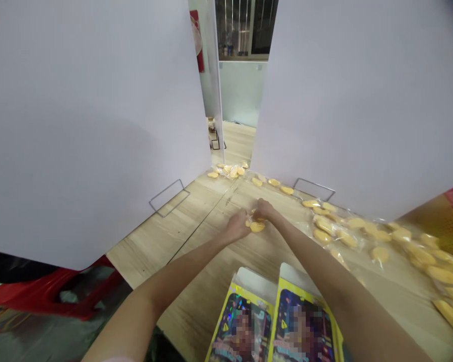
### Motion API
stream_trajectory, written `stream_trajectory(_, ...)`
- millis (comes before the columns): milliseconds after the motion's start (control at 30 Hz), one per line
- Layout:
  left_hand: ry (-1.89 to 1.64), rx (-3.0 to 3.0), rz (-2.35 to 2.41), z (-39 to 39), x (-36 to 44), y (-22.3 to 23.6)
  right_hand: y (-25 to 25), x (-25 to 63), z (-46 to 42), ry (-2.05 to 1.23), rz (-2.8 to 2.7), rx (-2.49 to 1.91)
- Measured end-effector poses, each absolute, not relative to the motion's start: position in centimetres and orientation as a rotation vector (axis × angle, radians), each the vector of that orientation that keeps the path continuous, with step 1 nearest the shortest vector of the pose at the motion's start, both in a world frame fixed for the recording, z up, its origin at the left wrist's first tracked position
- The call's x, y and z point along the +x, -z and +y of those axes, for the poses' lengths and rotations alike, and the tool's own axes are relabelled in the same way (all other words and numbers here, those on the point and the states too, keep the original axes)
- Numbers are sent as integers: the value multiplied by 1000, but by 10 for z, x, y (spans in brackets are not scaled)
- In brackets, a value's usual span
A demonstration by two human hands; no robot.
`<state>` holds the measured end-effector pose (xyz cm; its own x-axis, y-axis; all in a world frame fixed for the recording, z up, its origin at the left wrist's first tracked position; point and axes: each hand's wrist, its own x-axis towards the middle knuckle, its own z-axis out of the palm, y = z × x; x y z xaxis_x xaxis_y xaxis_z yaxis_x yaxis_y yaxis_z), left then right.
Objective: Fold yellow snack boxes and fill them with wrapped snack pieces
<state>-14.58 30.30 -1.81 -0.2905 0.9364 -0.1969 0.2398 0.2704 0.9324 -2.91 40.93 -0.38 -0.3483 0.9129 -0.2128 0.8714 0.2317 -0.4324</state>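
Both arms reach out over the wooden tabletop, and the two hands meet near its middle. My left hand is closed at the edge of a small yellow oval piece, which looks flat and seems to be in clear plastic. From the other side my right hand pinches at the same small cluster; its fingertips are slightly blurred. Just how many pieces lie between the fingers I cannot tell. Nearer to me, two yellow boxes with dark printed fronts and raised white flaps lie side by side, partly behind my right forearm.
Many clear-wrapped yellow pieces spread along the right side, and a few more lie at the far corner. White upright panels on wire feet wall in both sides. A red stool stands below, left. A brown-and-red box is at right.
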Motion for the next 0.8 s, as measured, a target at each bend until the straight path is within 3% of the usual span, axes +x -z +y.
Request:
stream_trajectory(167, -1281, 715, 1475, 303, -162, 2, 0, 9, 397, -912, -2079, -1702)
stream_trajectory(333, -1445, 547, 1323, 313, -122, -15, -24, 8, 352, -1106, -1792, -1204)
stream_trajectory(433, -1505, 496, 1243, 315, -98, -22, -34, 0, 332, -1005, -1790, -1042)
stream_trajectory(633, -1483, 492, 1181, 309, -79, -30, -37, 0, 324, -866, -1731, -1077)
stream_trajectory(800, -1336, 451, 1205, 298, -91, -48, -41, 13, 320, -1008, -1700, -1238)
